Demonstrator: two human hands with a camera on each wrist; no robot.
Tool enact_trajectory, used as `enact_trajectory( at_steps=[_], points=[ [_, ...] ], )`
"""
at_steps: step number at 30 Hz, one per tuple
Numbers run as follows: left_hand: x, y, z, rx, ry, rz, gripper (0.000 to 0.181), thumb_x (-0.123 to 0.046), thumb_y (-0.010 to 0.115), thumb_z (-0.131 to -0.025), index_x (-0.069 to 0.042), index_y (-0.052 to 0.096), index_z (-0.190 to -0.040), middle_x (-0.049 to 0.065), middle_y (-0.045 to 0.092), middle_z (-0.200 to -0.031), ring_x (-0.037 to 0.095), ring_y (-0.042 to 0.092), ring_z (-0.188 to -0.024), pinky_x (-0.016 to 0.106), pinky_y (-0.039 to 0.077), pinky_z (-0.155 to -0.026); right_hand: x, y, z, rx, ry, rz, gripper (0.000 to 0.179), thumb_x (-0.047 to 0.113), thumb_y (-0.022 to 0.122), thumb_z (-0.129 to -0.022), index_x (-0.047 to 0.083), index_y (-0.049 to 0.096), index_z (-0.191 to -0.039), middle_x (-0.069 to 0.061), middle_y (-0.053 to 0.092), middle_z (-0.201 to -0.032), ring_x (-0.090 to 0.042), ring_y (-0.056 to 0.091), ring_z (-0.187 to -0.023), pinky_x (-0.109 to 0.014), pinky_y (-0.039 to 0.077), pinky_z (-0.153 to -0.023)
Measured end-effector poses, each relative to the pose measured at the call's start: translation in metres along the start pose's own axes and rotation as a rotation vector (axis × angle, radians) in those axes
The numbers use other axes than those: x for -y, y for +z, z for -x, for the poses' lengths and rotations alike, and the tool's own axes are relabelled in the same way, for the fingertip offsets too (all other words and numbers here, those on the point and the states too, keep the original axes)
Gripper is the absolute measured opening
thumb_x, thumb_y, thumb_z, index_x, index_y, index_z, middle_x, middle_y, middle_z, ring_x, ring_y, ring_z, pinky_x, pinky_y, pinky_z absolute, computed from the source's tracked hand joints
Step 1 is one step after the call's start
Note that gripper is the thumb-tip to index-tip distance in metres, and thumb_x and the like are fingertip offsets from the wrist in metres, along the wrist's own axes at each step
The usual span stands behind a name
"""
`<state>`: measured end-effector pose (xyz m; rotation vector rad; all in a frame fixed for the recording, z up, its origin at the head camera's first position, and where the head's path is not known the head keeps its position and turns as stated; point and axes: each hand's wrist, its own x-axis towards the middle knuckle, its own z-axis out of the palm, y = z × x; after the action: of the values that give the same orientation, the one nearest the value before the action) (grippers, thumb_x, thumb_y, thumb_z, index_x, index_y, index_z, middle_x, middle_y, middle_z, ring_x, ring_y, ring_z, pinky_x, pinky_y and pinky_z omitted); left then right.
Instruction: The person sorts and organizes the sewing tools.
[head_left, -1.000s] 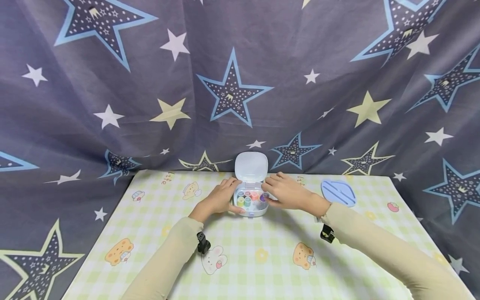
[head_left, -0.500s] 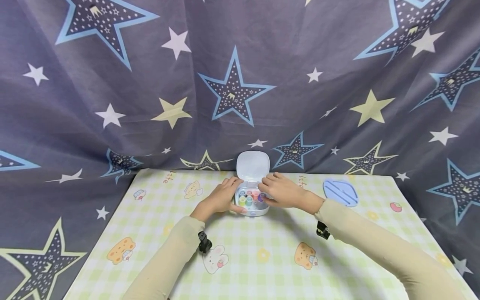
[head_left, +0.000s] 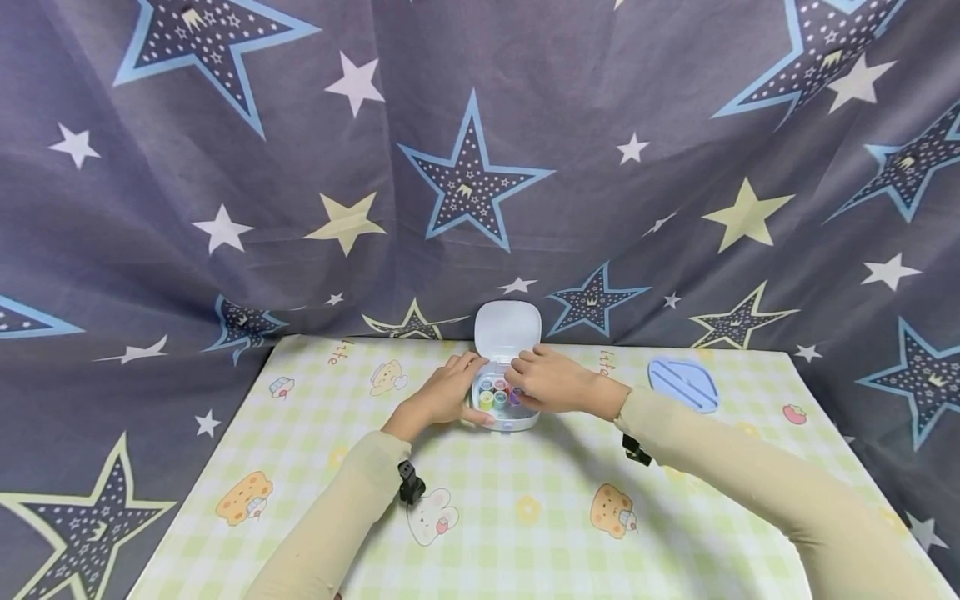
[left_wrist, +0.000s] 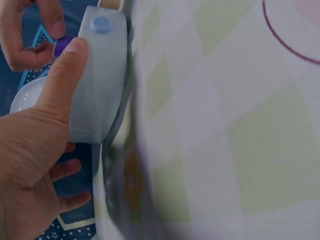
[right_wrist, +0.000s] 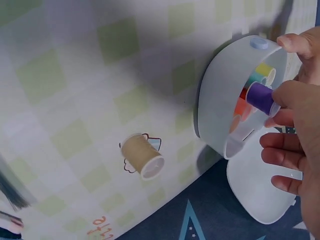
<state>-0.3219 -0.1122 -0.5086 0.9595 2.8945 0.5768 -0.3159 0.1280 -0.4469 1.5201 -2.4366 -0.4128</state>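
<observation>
A small white sewing box stands near the table's back edge with its lid raised. My left hand holds its left side, with the thumb on the front rim. A purple thread spool is pinched between the thumb and a finger of my right hand, tilted over the box's opening. Inside the box, yellow, teal and orange-red spools show in the right wrist view. The left wrist view also shows the purple spool by my left thumb.
On the table's back right lies a light blue tray-like piece with a diagonal bar. A tan spool sits on the checked tablecloth in the right wrist view. A star-patterned curtain hangs behind the table.
My right hand has moved left over the box, taking the purple spool closer to the other spools. The left hand keeps its hold on the box.
</observation>
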Motion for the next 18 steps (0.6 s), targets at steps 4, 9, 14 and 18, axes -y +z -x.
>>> enact_trajectory(
  at_steps=[4, 9, 14, 18],
  points=[
    [0.0002, 0.0009, -0.0002, 0.002, -0.002, 0.003, 0.108, -0.059, 0.086, -0.072, -0.006, 0.039, -0.154, 0.01, 0.047, -0.145, 0.03, 0.046, -0.131, 0.048, 0.046, -0.109, 0.0011, -0.0014, -0.0017, 0.046, 0.002, 0.0, 0.025, 0.034, 0.069, -0.096, 0.012, 0.064, -0.107, -0.002, 0.068, -0.098, -0.019, 0.058, -0.088, -0.034, 0.045, -0.075],
    [0.0003, 0.0019, -0.0008, -0.003, -0.003, -0.003, 0.108, -0.06, 0.086, -0.072, -0.006, 0.039, -0.153, 0.01, 0.047, -0.145, 0.03, 0.046, -0.131, 0.048, 0.047, -0.109, 0.0032, -0.0015, -0.0021, 0.065, 0.008, -0.02, 0.023, 0.032, 0.069, -0.096, 0.012, 0.064, -0.108, -0.003, 0.07, -0.1, -0.02, 0.059, -0.09, -0.035, 0.046, -0.077],
    [-0.0005, 0.0001, -0.0002, 0.004, -0.007, -0.003, 0.109, -0.06, 0.086, -0.072, -0.006, 0.039, -0.154, 0.01, 0.046, -0.145, 0.03, 0.046, -0.132, 0.048, 0.047, -0.108, 0.0048, -0.0021, -0.0029, 0.054, 0.003, -0.026, 0.022, 0.03, 0.069, -0.096, 0.013, 0.065, -0.108, -0.003, 0.07, -0.101, -0.021, 0.06, -0.091, -0.036, 0.046, -0.077],
    [-0.0017, -0.0014, 0.0009, 0.006, -0.011, 0.006, 0.109, -0.058, 0.086, -0.072, -0.005, 0.039, -0.154, 0.011, 0.046, -0.146, 0.031, 0.046, -0.132, 0.049, 0.047, -0.109, 0.005, -0.0017, -0.0048, 0.043, -0.001, -0.007, 0.022, 0.031, 0.069, -0.096, 0.014, 0.066, -0.109, -0.004, 0.07, -0.101, -0.021, 0.06, -0.091, -0.036, 0.047, -0.077]
  ],
)
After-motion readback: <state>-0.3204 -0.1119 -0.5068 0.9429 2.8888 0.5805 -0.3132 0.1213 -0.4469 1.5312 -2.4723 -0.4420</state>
